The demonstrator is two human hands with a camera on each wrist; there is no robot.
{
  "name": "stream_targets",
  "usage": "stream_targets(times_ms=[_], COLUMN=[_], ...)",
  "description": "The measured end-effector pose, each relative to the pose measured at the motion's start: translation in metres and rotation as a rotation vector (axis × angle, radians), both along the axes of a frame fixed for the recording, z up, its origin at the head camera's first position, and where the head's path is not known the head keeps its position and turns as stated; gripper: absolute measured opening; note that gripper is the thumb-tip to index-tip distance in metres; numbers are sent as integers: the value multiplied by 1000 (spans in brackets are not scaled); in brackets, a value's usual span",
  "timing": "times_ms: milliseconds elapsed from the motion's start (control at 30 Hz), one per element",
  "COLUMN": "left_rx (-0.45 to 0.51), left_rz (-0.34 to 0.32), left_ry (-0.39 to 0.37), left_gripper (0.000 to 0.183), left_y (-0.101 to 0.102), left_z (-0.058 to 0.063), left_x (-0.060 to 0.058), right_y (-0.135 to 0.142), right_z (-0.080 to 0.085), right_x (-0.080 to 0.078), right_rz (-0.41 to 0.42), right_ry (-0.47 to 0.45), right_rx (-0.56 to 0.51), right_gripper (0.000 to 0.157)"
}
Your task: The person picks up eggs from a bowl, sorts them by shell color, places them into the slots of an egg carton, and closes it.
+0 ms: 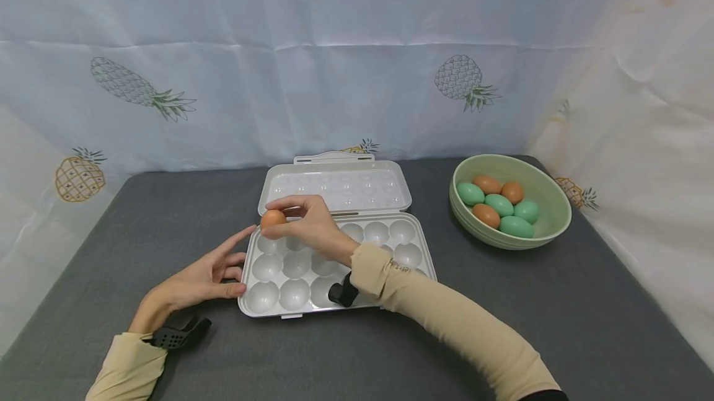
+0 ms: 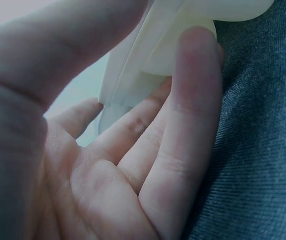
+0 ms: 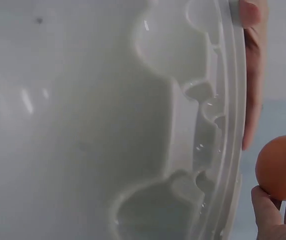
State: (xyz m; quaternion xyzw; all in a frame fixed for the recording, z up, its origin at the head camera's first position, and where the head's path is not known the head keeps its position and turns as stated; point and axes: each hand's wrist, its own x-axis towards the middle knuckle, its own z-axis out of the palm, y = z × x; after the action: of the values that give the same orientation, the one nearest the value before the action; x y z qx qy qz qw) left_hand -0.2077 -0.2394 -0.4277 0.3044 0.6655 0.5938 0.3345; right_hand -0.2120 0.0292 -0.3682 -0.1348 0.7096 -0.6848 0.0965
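My right hand (image 1: pixel 315 224) pinches a brown egg (image 1: pixel 273 219) between thumb and fingers, above the back-left corner of a white egg tray (image 1: pixel 281 310). That egg (image 3: pixel 281 167) shows at the right edge of the right wrist view. With its fingers spread, my left hand (image 1: pixel 203 280) touches the tray's left side. In the left wrist view, some left fingers (image 2: pixel 195 105) extend beneath the tray's rim (image 2: pixel 125 65). The tray's lid (image 1: pixel 334 184) lies folded back behind it. The visible cups hold no eggs; my right hand and sleeve hide several others.
A pale green bowl (image 1: pixel 549 221) with several brown and green eggs stands at the back right of the grey cloth-covered table (image 1: pixel 357 357). A pineapple-print curtain (image 1: pixel 334 91) hangs behind the table and along its sides.
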Motion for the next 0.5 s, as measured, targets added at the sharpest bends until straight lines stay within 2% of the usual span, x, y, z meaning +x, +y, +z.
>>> stream_targets(times_ms=[267, 500], left_rx=[-2, -21], left_rz=[-6, 3], left_ry=[-7, -15], left_gripper=[100, 100], left_y=[3, 2], left_z=[5, 4], left_x=[1, 1], right_y=[-7, -9], right_z=[-7, -15], right_x=[-4, -7], right_rz=[1, -28], right_ry=[-7, -14], right_rx=[33, 119], right_gripper=[43, 44])
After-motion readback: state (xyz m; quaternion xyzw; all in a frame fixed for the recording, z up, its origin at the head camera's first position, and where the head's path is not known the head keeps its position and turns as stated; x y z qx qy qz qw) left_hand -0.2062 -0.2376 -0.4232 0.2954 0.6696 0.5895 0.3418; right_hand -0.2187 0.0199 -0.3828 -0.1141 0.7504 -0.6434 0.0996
